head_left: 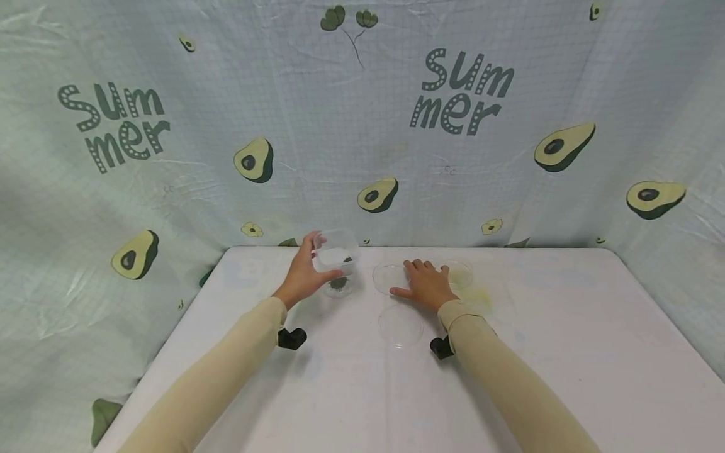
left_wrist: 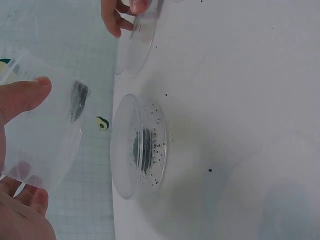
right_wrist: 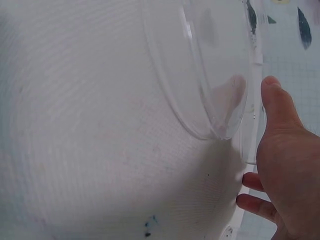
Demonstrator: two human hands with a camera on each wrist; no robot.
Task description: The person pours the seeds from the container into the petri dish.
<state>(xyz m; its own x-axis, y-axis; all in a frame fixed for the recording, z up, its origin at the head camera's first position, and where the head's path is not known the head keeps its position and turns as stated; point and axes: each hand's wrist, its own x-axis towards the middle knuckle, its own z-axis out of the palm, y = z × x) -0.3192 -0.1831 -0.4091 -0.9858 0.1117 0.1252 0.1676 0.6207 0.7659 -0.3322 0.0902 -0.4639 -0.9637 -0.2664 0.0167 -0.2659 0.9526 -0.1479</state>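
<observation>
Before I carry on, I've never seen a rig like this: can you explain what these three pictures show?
There is no machine here, just a person working bare-handed. The wide picture comes from a camera on the head; the other two come from one on each wrist. The left hand holds a clear container with dark grains inside, above a dish that also holds dark grains. The right hand is spread near more clear dishes on the pale table; whether it touches one is hard to tell.
</observation>
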